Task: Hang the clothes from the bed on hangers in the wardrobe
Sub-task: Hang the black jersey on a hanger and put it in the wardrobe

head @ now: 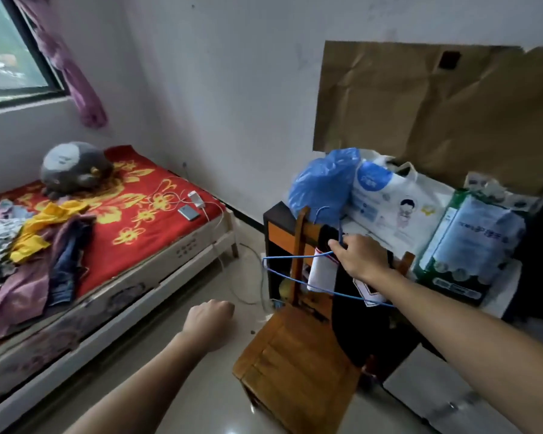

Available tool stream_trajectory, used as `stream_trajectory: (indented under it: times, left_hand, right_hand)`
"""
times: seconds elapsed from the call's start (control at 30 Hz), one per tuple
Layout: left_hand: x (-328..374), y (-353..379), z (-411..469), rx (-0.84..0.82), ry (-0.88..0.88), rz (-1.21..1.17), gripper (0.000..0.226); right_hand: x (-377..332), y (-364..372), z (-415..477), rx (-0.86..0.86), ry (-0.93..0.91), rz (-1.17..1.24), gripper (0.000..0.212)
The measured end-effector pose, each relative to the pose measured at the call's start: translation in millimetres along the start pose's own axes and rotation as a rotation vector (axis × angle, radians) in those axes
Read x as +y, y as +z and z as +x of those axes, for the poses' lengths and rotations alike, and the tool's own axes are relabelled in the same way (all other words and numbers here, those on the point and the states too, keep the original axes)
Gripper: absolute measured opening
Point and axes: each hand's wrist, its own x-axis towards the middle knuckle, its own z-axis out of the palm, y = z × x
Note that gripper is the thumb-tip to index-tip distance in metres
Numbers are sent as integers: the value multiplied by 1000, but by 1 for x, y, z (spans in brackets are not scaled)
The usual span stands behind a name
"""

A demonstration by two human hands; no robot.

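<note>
My right hand (359, 256) grips the neck of a blue wire hanger (282, 278) just below its hook, over the back of a wooden chair (290, 364). A black garment with white trim (361, 333) is draped over the chair back, below the hanger. My left hand (210, 317) hovers over the floor with its fingers curled, holding nothing. A pile of clothes (29, 245), yellow, purple, dark blue and patterned, lies on the bed (132, 233) with the red flowered sheet at the left. No wardrobe is in view.
A grey plush toy (74, 169), a phone (188, 213) and a white charger with cables lie on the bed. Behind the chair a dark cabinet (276, 233) carries a blue plastic bag (325, 183) and white and green packages. Bare tiled floor (201, 386) lies between bed and chair.
</note>
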Motion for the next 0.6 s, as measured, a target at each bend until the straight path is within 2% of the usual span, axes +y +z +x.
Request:
stream_trajectory:
  times: [0.17, 0.3, 0.53, 0.6]
  left_hand:
    - [38, -14, 98, 5, 214, 17, 20]
    - [64, -25, 180, -7, 313, -64, 18]
    - [150, -35, 283, 82, 461, -231, 34]
    - [172, -30, 303, 103, 456, -212, 42]
  right_hand:
    - [60, -9, 38, 98, 253, 165, 53]
    - [88, -21, 59, 303, 386, 364, 51]
    - [133, -31, 59, 565, 634, 662, 39]
    - [146, -28, 50, 634, 712, 729, 34]
